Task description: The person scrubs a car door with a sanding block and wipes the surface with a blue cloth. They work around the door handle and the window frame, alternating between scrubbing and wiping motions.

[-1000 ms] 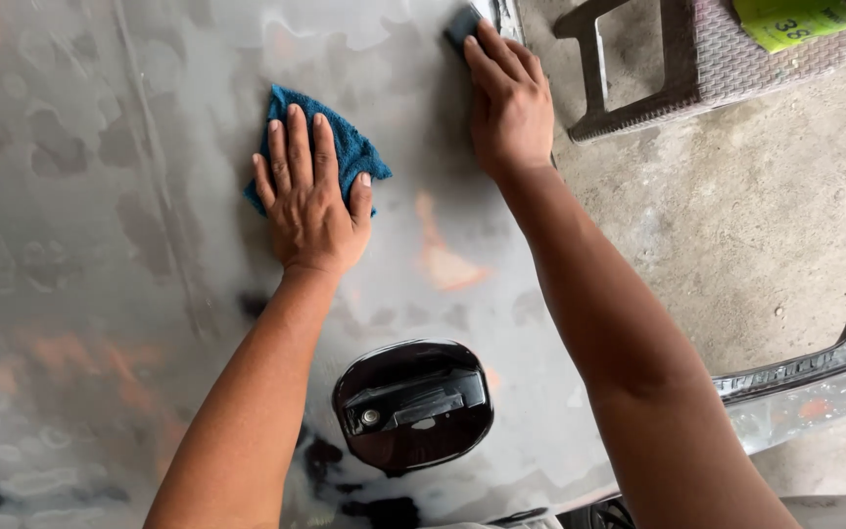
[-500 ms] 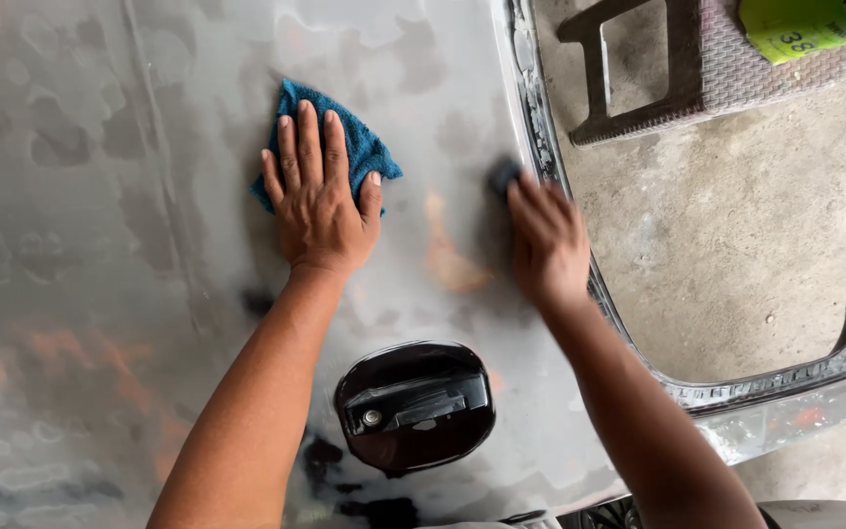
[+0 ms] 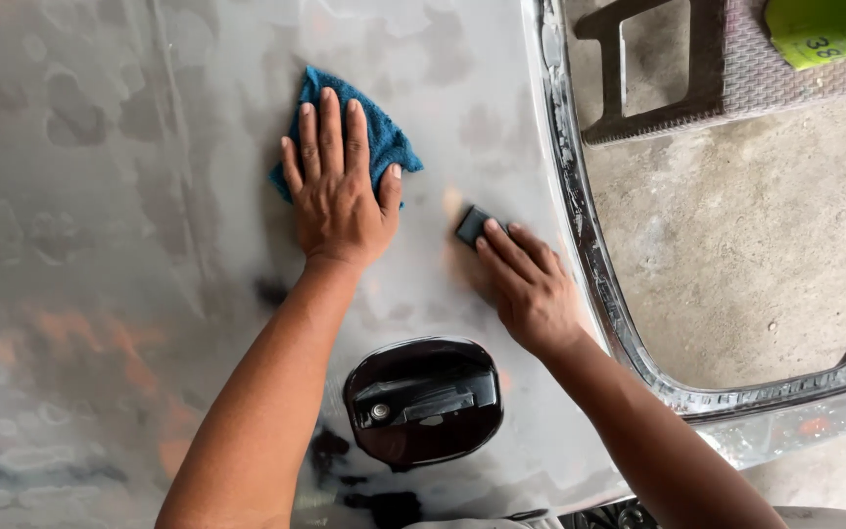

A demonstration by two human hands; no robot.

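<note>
Both hands flat on a sanded grey car panel, one on a cloth, one on a small block.

Nearest, a dark recessed door handle sits low on the panel. Right hand presses a small dark sanding block under its fingertips, beside the black window frame. Left hand lies open, fingers spread, flat on a blue cloth. Farther off, through the window opening: concrete floor, brown stool.

On the sanded car panel are two hands, one blue cloth, one dark sanding block, one black handle recess, and beyond its right edge one stool.
</note>
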